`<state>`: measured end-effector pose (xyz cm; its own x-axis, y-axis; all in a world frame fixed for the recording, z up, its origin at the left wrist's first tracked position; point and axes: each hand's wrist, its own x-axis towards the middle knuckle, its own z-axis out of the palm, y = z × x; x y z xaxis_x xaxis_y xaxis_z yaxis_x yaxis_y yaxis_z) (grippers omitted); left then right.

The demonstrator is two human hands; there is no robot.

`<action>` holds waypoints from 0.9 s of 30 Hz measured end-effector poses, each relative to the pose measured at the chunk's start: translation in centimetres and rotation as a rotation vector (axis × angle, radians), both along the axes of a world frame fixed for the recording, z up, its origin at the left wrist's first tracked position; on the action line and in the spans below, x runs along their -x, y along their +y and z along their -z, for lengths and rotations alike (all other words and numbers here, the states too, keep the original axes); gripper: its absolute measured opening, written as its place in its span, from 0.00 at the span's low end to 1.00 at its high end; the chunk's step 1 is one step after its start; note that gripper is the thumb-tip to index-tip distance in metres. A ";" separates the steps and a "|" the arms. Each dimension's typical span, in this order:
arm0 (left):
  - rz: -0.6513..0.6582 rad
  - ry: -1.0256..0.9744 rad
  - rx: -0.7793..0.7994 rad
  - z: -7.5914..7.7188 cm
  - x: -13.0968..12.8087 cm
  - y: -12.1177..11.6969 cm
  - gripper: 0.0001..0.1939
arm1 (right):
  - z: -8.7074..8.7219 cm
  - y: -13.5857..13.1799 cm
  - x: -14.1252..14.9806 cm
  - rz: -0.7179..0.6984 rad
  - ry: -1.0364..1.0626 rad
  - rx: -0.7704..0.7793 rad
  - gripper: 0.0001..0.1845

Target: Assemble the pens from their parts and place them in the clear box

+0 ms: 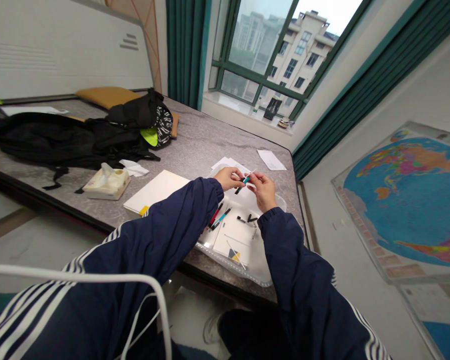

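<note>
Above the far part of a clear plastic tray (260, 281), my two hands meet around a black and blue pen (241, 186). My left hand (228, 179) pinches it from the left. On the other side, my right hand (264, 191) has its fingers closed at the blue end, where a thin pale rod also shows; the fingertips partly hide both. In the tray lie a red pen (215, 214), a blue and black pen (221, 219), small black pen parts (252, 218) and thin white sticks (235, 254).
Left of the tray are a white folder (157, 190), a tissue pack (107, 184) and a black backpack (60, 137). Paper sheets (272, 160) lie towards the window. A white cable (97, 277) crosses in front of my left sleeve. A world map (408, 185) hangs on the right wall.
</note>
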<state>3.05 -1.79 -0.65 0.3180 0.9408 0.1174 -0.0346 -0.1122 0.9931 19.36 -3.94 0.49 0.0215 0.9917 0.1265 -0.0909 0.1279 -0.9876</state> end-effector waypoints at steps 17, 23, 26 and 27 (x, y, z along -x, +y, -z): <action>-0.041 0.157 -0.061 0.6 0.2 0.5 0.16 | 0.2 0.1 -0.3 0.012 0.059 0.029 0.15; -0.038 0.149 -0.088 0.8 0.1 0.6 0.16 | 0.2 0.0 -0.2 -0.069 -0.046 0.023 0.15; -0.036 0.159 -0.098 0.8 0.2 0.6 0.15 | 0.1 0.1 -0.2 -0.043 -0.068 0.009 0.15; -0.042 0.165 -0.101 0.8 0.2 0.6 0.15 | 0.1 0.1 -0.2 -0.021 -0.065 -0.002 0.14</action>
<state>2.84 -1.23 -1.40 0.3013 0.9398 0.1611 0.1343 -0.2091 0.9686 19.61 -3.82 0.37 -0.0074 0.9916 0.1288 -0.0294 0.1285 -0.9913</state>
